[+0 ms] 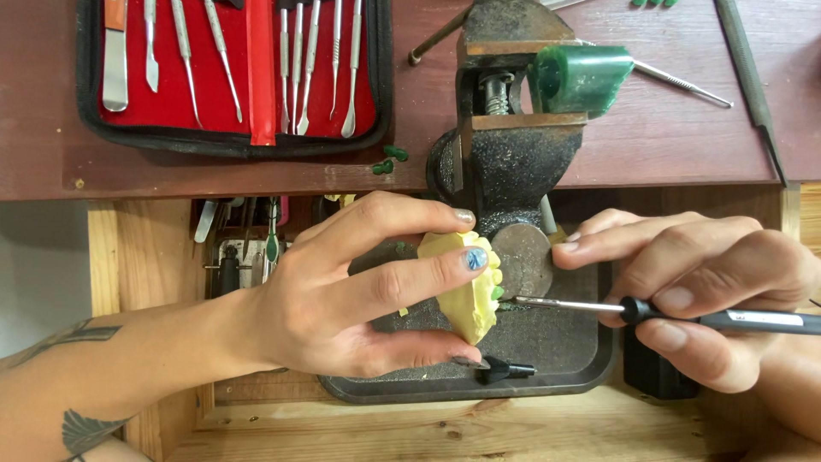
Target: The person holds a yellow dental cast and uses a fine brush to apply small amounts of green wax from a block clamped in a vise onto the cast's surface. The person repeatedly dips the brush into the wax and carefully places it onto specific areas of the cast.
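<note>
In the middle of the frame the left hand (pixel 342 295) grips a yellow tooth model (pixel 466 291) between thumb and fingers, the model sticking out past the fingertips towards the right, above a dark tray (pixel 556 342). The right hand (pixel 701 287), at the right edge, is closed around a black-handled tool (pixel 727 319) held like a pen, and its thin metal tip reaches left to the model's lower right edge, by a small green spot. Just above stands a black vise (pixel 509 145) clamping a green block (pixel 581 79), and an open red case of metal tools (pixel 231 68) lies at the upper left.
</note>
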